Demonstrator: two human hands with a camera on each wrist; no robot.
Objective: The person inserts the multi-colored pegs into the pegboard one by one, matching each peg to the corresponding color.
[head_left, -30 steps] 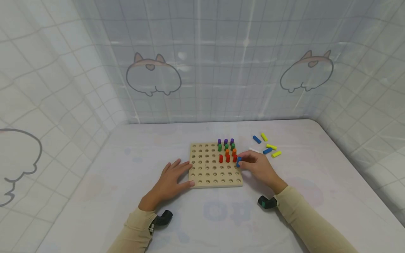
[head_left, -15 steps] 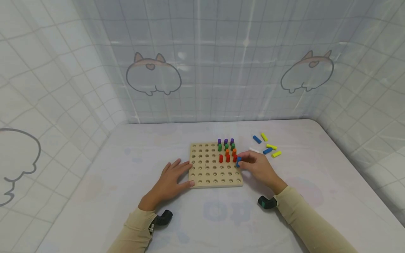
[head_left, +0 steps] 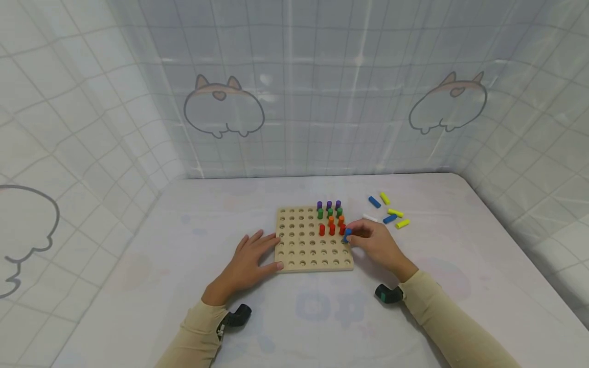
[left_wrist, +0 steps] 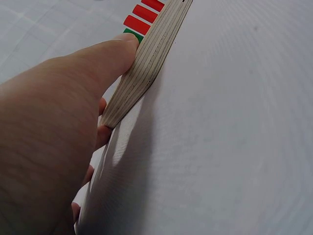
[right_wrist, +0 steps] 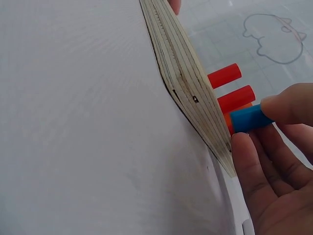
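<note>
Right hand (head_left: 375, 245) pinches blue peg (head_left: 347, 234) at pegboard (head_left: 303, 250) right edge, left hand (head_left: 250, 258) flat, bracing board; keep peg upright, seat straight into hole beside red pegs (head_left: 331, 229).

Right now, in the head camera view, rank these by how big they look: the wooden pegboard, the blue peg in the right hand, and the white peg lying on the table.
1. wooden pegboard, by far the largest.
2. and 3. blue peg and white peg: unsure. The right hand pinches the blue one and hides part of it, so they look about alike.
</note>
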